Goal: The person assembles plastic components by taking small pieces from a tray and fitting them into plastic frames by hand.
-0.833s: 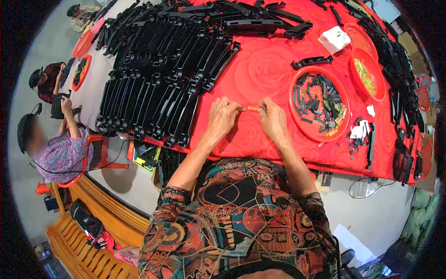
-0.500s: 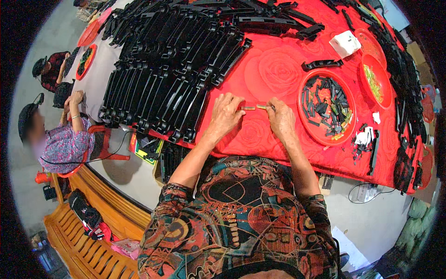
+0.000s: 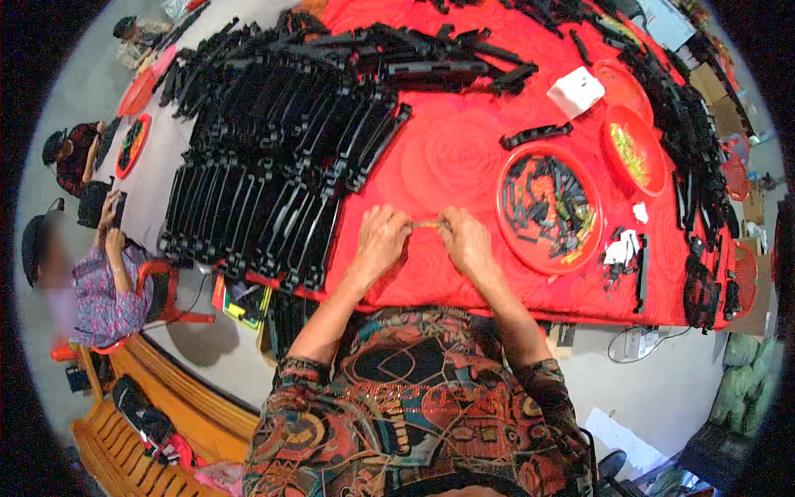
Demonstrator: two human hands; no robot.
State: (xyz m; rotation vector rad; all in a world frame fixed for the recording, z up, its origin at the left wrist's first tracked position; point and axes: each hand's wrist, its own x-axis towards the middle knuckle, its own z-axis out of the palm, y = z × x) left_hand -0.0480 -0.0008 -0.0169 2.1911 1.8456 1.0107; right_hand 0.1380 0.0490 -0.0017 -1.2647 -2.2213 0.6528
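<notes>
Thin tan strip (image 3: 429,224): held just above the red-covered worktop (image 3: 464,157), spanning the short gap between the two hands, straight ahead of the person's chest. Held up off the cloth, likely so both ends can be pinched at once.

Largest first. Worktop carries long rows of black moulded parts (image 3: 273,174), leaned one against the next along the left side, probably to save room. More black pieces line the far right edge.

Big red dish (image 3: 548,207) of small black bits sits just right of the hands, within easy reach. Smaller red dish (image 3: 633,149) with yellowish bits beyond it. White box (image 3: 575,89) farther back.

Left hand (image 3: 379,242): fingers curled in, tips pinching the strip's left end. Right hand (image 3: 465,242): fingers likewise clenched on the right end. Knuckles up, wrists low over the cloth.
</notes>
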